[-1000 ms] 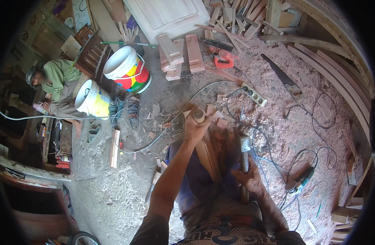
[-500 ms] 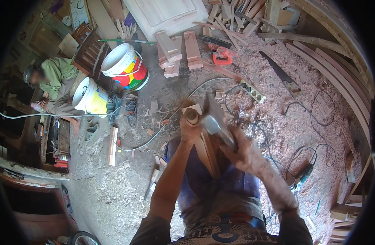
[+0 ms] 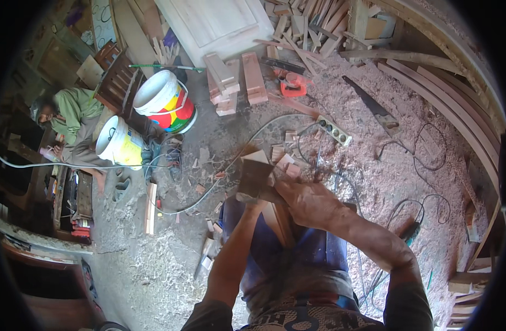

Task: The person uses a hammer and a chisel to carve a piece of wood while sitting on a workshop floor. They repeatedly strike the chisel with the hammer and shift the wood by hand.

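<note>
Since half a second ago the right hand (image 3: 313, 201) has dropped onto the flat brown wooden piece (image 3: 257, 179), the metal tool gone from view | piece upright over lap, clamped between both hands, left hand (image 3: 247, 194) mostly hidden under it, grip unclear | two plastic buckets (image 3: 163, 99) | one other person (image 3: 65, 118) seated left | one handsaw (image 3: 369, 102).

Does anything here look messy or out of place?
Yes. Sawdust and offcuts cover the floor, and cables snake loosely through them beside the power strip. A yellow bucket lies tipped on its side.
</note>
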{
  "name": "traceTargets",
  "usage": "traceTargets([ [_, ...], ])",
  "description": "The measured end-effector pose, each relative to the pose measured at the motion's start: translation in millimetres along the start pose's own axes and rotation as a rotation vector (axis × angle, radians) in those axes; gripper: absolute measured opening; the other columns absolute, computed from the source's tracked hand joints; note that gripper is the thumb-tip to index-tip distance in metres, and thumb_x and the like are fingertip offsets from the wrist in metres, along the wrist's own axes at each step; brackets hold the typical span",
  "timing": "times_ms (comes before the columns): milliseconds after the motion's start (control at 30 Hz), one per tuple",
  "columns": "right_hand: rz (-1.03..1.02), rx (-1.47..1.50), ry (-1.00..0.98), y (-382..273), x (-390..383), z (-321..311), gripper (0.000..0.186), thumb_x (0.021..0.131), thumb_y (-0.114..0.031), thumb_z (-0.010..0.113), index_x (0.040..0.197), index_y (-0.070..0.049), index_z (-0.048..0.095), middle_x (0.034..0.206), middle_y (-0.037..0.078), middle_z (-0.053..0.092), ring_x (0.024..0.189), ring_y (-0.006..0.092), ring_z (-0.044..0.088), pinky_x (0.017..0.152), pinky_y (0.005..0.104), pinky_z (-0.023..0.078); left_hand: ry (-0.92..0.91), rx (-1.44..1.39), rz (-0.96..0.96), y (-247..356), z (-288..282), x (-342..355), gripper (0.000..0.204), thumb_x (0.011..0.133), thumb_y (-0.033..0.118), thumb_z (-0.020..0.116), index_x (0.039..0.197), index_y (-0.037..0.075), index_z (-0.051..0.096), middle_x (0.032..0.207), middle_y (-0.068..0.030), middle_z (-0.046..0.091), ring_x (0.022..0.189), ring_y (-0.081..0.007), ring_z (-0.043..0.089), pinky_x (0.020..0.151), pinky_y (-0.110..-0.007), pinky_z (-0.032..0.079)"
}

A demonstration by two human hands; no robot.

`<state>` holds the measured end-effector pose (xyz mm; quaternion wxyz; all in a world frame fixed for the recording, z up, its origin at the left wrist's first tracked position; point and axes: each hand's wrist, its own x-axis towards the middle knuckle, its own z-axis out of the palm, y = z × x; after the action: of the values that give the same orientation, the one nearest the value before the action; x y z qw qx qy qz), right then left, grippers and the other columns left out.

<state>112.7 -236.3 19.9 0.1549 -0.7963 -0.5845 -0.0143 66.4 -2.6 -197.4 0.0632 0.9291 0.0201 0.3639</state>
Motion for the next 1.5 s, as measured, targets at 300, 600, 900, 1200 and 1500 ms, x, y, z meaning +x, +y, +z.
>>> traceTargets([
  [300,0.346,0.533,0.249,3.4,0.8,-44.0,0.042,0.090,-0.013,0.069,0.128,-0.006,0.051,0.087,0.022,0.070,0.080,0.0409,0.071,0.066,0.0461,0.056,0.302,-1.055,-0.572,28.6,-70.4,120.9,0.011,0.083,0.003,0.070,0.090,0.005,0.062,0.084,-0.0038,0.065,0.075,-0.0117,0.063,0.067,-0.028,0.051],
  [600,0.562,0.943,0.276,9.8,-47.0,-6.0,0.045,0.088,-0.013,0.072,0.128,-0.003,0.054,0.100,0.017,0.070,0.092,0.0287,0.070,0.080,0.0393,0.054,-0.046,-0.764,-0.555,69.2,-65.1,116.1,0.013,0.080,0.005,0.072,0.085,0.005,0.059,0.072,-0.0055,0.062,0.068,-0.0137,0.062,0.064,-0.031,0.050],
  [900,0.673,1.008,0.290,10.6,-75.0,12.5,0.043,0.087,-0.015,0.074,0.124,-0.002,0.056,0.090,0.008,0.062,0.078,0.0149,0.058,0.069,0.0341,0.049,-0.105,-0.697,-0.568,70.1,-30.7,99.5,0.016,0.081,0.007,0.073,0.084,0.005,0.058,0.073,-0.0068,0.062,0.068,-0.0143,0.062,0.064,-0.033,0.051],
  [1200,0.675,1.016,0.298,7.3,-81.7,19.0,0.042,0.087,-0.015,0.074,0.123,-0.002,0.056,0.083,0.006,0.061,0.073,0.0137,0.056,0.064,0.0336,0.047,0.021,-0.819,-0.524,68.5,-42.1,97.2,0.018,0.081,0.000,0.072,0.081,0.008,0.056,0.073,-0.0009,0.059,0.065,-0.0119,0.057,0.061,-0.029,0.047],
  [1500,0.597,0.938,0.337,32.1,-72.7,36.9,0.047,0.088,-0.014,0.073,0.128,0.000,0.052,0.101,0.012,0.064,0.092,0.0193,0.060,0.081,0.0376,0.050,0.035,-1.975,-0.770,137.9,-98.7,140.5,0.016,0.091,0.000,0.067,0.093,0.009,0.053,0.079,-0.0052,0.060,0.074,-0.0166,0.062,0.066,-0.034,0.051],
])
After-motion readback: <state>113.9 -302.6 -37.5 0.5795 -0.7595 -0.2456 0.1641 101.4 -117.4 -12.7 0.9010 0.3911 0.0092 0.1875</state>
